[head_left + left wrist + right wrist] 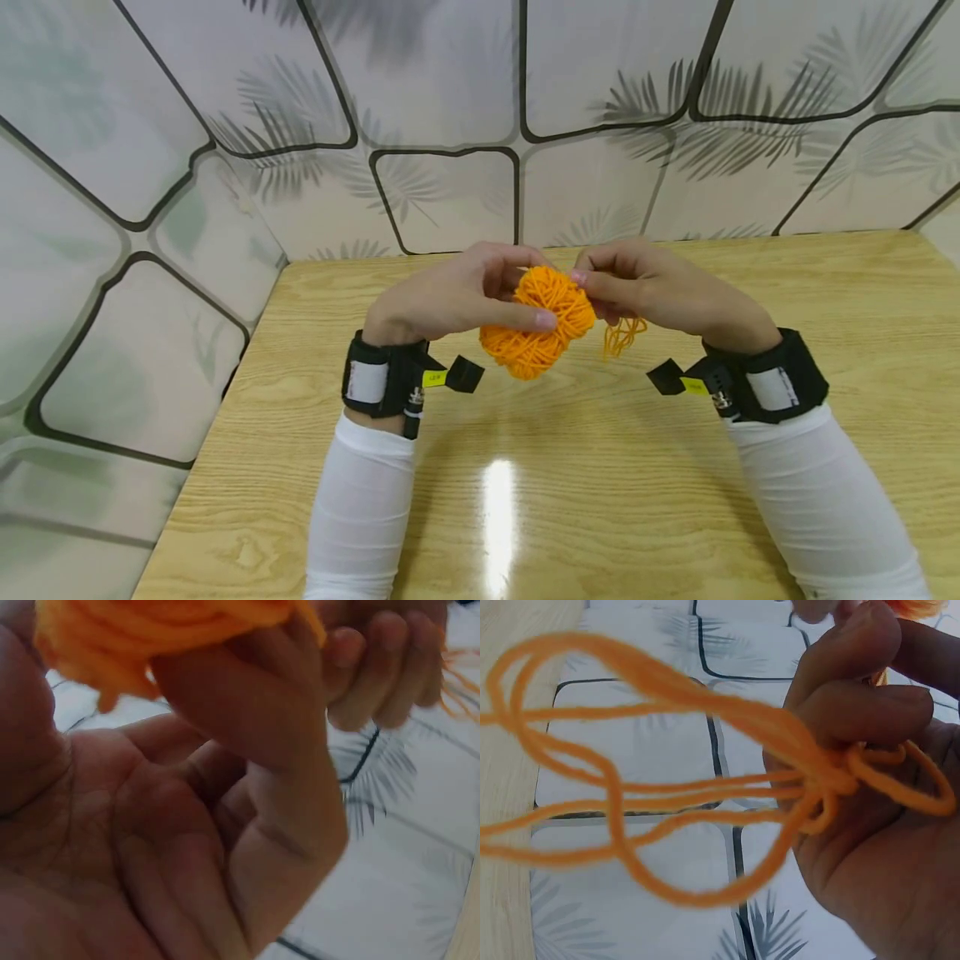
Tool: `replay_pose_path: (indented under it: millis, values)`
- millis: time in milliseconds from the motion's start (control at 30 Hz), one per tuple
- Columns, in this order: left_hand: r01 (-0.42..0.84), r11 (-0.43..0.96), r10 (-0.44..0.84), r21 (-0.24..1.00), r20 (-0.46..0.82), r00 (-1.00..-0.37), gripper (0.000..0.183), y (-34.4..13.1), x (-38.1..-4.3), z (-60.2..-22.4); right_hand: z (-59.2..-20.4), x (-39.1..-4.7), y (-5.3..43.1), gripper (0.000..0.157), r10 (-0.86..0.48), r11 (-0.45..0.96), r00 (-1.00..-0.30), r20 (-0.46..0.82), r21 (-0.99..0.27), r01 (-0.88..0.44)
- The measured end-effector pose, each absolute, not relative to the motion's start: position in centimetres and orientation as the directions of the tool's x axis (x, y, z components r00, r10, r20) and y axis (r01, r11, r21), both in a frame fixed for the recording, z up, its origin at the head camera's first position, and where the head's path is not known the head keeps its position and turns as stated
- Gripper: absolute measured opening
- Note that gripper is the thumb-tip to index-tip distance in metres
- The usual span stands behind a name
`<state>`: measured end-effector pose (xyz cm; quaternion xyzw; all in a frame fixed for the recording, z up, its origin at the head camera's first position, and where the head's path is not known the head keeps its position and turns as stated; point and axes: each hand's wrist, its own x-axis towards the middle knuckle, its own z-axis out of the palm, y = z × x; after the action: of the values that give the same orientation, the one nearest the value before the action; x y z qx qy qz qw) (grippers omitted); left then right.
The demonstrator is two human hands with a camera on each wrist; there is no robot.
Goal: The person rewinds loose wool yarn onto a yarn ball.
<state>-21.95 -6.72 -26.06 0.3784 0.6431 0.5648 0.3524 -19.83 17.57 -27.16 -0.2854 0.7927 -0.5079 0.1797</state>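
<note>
An orange ball of yarn (pixel 536 354) is held up over the wooden table. My left hand (pixel 457 292) grips it between the thumb in front and the fingers behind; in the left wrist view the yarn ball (pixel 150 637) sits above the palm. Close by on the right, my right hand (pixel 652 283) pinches yarn near the ball's edge with thumb and curled fingers. A bunch of loose yarn loops (pixel 624 335) hangs beneath that hand. The right wrist view shows these yarn loops (pixel 697 896) trailing out from the curled fingers.
A light wooden table (pixel 540 500) lies below both hands, with a bright reflection near its front. Behind it and at the left stands a wall (pixel 450 200) patterned with stone blocks and leaves. Both wrists wear black straps (pixel 772 379) with small camera mounts.
</note>
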Motion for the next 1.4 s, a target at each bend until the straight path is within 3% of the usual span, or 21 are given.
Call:
replay_pose_path:
  millis: [167,333,567,733,1067,1233,1400]
  values:
    - [0.259,0.269,0.819,0.928,-0.079,-0.568,0.036,-6.3,-21.6,-26.1,-26.8,-19.4,18.0,0.026,-0.605,0.350,-0.795,0.045,-0.881,-0.317]
    - [0.359,0.320,0.766,0.877,-0.016,-0.643,0.025,-6.2,-21.6,-26.3,-26.6,-19.2,18.3,0.025,-0.588,0.379,-0.808,0.046,-0.866,-0.325]
    - [0.263,0.306,0.572,0.915,0.044,-0.819,0.027,-6.9,-22.2,-26.6,-26.5,-19.5,18.9,0.025,-0.583,0.400,-0.812,0.018,-0.863,-0.307]
    - [0.280,0.257,0.413,0.925,0.157,-0.897,0.028,-7.1,-22.6,-26.8,-26.6,-19.5,19.0,0.025,-0.589,0.420,-0.808,-0.010,-0.858,-0.295]
    - [0.370,-0.003,0.050,0.929,0.370,-0.928,0.037,-8.2,-23.0,-26.2,-27.5,-20.7,19.9,0.024,-0.611,0.571,-0.791,-0.030,-0.709,-0.414]
    - [0.378,-0.147,-0.150,0.914,0.357,-0.922,0.040,-9.7,-23.5,-25.9,-28.2,-21.5,21.1,0.024,-0.558,0.678,-0.825,-0.094,-0.624,-0.388]
    - [0.350,-0.374,-0.277,0.859,0.257,-0.926,0.040,-10.8,-24.0,-25.7,-28.7,-22.0,22.6,0.025,-0.509,0.764,-0.845,-0.165,-0.539,-0.355]
